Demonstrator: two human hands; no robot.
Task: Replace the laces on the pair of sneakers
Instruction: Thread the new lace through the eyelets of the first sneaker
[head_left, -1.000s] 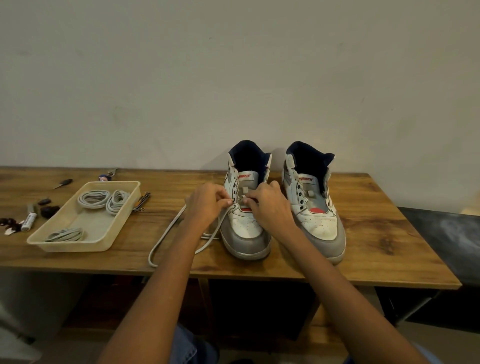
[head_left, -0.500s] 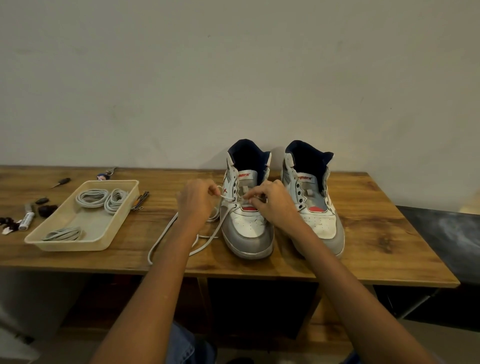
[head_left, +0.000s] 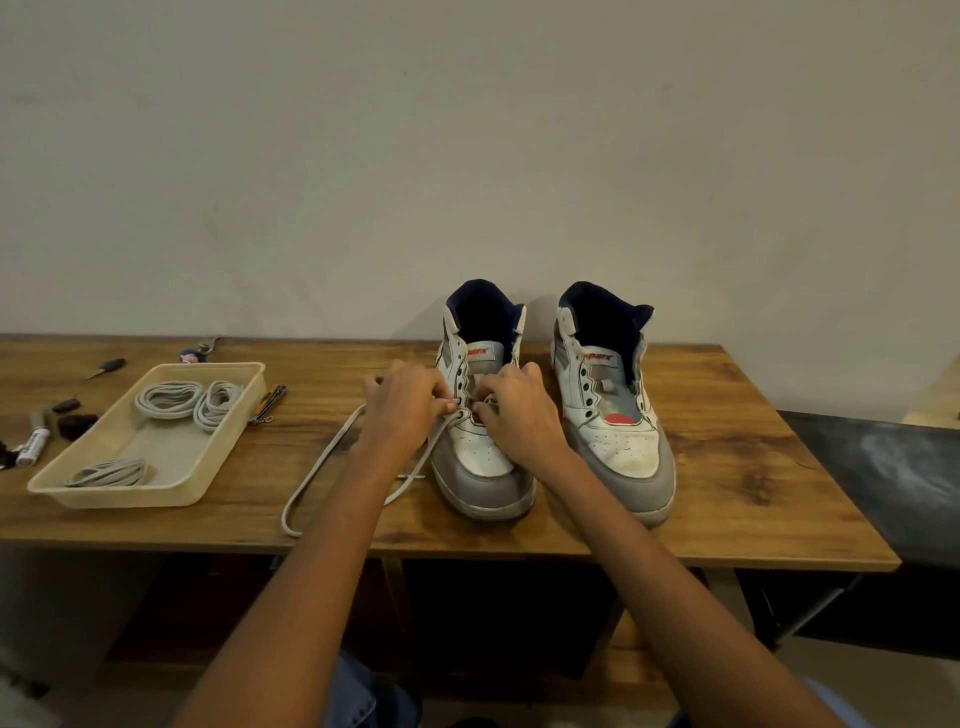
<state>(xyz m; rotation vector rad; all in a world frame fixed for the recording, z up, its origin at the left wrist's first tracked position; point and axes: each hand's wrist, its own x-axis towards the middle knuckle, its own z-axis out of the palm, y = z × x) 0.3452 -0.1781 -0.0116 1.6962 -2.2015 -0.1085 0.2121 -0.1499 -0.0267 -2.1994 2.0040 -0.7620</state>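
Sneakers stand side by side near the back edge of a wooden table (head_left: 727, 467), toes toward the person, and both hands work at the lower eyelets of the left sneaker (head_left: 480, 415). The left hand (head_left: 402, 408) has its fingers curled, thumb and fingertips pinching a white lace (head_left: 332, 457) right at the shoe's left eyelet row. The right hand (head_left: 522, 415) is curled over the tongue, its fingertips pinched together on the lace end at the same low eyelets; exactly how much lace it holds is hidden by the knuckles. From the left hand the lace runs down onto the table, makes a long loop toward the front edge and comes back to the shoe's toe side. The right sneaker (head_left: 613, 410) stands just beside the first, unlaced, its eyelets bare and its dark lining open. Well to the left sits a shallow cream tray (head_left: 244, 400) holding three coiled bundles of pale laces: two coils (head_left: 189, 400) at its far end, touching each other, and one flatter bundle (head_left: 109, 473) at its near corner. A small folding tool (head_left: 269, 402) lies against the tray's right rim. Farther left lie a marker (head_left: 34, 447), some dark small pieces (head_left: 75, 418) and a small screwdriver (head_left: 106, 367).
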